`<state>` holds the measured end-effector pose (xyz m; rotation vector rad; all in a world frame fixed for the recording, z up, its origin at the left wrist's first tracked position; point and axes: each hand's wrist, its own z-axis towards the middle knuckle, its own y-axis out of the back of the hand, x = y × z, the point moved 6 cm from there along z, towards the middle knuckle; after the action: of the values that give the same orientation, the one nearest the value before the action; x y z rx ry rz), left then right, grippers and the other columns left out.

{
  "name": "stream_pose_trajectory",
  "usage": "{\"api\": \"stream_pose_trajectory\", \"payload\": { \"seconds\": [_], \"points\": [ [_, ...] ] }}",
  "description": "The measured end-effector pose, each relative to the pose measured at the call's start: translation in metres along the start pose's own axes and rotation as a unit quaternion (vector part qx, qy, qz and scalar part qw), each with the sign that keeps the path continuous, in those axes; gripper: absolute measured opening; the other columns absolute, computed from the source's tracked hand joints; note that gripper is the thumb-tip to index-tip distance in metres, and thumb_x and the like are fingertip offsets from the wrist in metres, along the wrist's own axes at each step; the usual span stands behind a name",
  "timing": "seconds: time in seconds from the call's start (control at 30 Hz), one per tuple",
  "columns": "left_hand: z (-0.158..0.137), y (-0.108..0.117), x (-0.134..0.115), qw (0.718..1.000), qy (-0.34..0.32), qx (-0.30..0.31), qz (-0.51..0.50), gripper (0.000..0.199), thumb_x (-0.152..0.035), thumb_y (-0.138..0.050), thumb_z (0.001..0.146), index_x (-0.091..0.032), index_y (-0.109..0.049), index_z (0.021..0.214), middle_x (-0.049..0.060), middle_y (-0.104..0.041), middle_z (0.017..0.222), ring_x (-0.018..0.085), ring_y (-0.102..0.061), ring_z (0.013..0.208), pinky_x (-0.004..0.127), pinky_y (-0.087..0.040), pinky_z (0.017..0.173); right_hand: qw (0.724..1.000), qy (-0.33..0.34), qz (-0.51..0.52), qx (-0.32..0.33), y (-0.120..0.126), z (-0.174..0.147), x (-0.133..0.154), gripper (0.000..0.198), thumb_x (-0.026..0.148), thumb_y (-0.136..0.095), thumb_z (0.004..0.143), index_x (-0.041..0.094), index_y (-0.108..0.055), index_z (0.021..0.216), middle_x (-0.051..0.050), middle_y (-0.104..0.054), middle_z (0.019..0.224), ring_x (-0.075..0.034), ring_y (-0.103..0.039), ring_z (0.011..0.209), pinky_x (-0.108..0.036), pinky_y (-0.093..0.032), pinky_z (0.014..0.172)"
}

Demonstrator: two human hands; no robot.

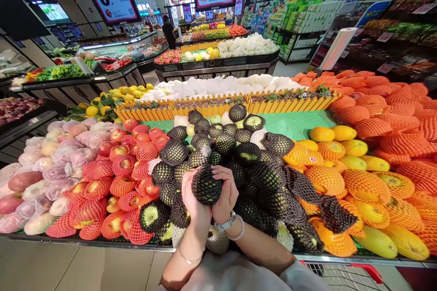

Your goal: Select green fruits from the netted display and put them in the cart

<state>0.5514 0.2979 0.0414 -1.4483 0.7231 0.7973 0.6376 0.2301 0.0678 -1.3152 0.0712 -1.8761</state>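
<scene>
Between my two hands is a round green fruit in a black foam net (206, 185), raised above the pile at the front of the stand. My left hand (191, 198) cups its left side, fingers curled round it. On the other side my right hand (225, 193) wraps it, with fingertips over the top edge. Around and behind them lie several more green apples in black nets (225, 143). The fruit's kind is mostly hidden by its net.
Red-netted apples (123, 168) and bagged pale fruit (61, 168) lie to the left. Papayas in orange nets (327, 179) and yellow mangoes (355, 148) are at right. A yellow fence (205, 107) runs behind. A shopping cart (344, 275) stands lower right.
</scene>
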Motion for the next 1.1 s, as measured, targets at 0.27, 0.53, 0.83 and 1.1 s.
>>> {"api": "stream_pose_trajectory", "payload": {
  "seconds": [0.27, 0.53, 0.83, 1.1],
  "points": [
    [-0.006, -0.02, 0.001, 0.992, 0.078, 0.093, -0.015, 0.049, -0.065, -0.052, 0.087, -0.022, -0.071, 0.102, 0.007, -0.071, 0.109, 0.023, -0.067, 0.104, 0.038, -0.054, 0.094, 0.98, -0.171, 0.062, -0.077, 0.014, 0.017, -0.023, 0.034, 0.044, -0.044, 0.097, 0.023, -0.069, 0.086, -0.003, -0.069, 0.094, -0.02, -0.063, 0.094, -0.038, -0.048, 0.094],
    [0.004, -0.035, -0.016, 0.883, 0.027, 0.381, 0.274, 0.086, -0.022, -0.088, 0.06, -0.028, -0.053, 0.138, 0.013, -0.054, 0.146, 0.035, -0.048, 0.137, 0.054, -0.038, 0.115, 0.943, -0.279, 0.155, -0.09, 0.023, 0.027, -0.03, 0.035, 0.052, -0.054, 0.09, 0.023, -0.071, 0.098, -0.002, -0.072, 0.106, -0.02, -0.065, 0.103, -0.038, -0.048, 0.099],
    [0.087, -0.08, -0.069, 0.785, -0.251, 0.359, 0.438, 0.073, -0.026, -0.083, 0.059, -0.025, -0.059, 0.129, 0.011, -0.061, 0.127, 0.036, -0.055, 0.122, 0.056, -0.036, 0.111, 0.974, -0.186, 0.132, -0.005, 0.038, 0.054, -0.004, 0.038, 0.05, -0.058, 0.091, 0.03, -0.064, 0.123, -0.005, -0.061, 0.138, -0.023, -0.054, 0.131, -0.048, -0.042, 0.112],
    [0.258, -0.098, -0.015, 0.549, -0.174, 0.432, 0.694, 0.075, -0.041, -0.064, 0.07, -0.016, -0.04, 0.137, 0.015, -0.05, 0.13, 0.034, -0.056, 0.117, 0.049, -0.046, 0.101, 0.932, -0.011, -0.35, -0.088, 0.204, 0.085, 0.053, 0.027, 0.044, -0.064, 0.088, 0.021, -0.07, 0.1, -0.008, -0.07, 0.104, -0.026, -0.064, 0.099, -0.051, -0.047, 0.098]
  ]
}}
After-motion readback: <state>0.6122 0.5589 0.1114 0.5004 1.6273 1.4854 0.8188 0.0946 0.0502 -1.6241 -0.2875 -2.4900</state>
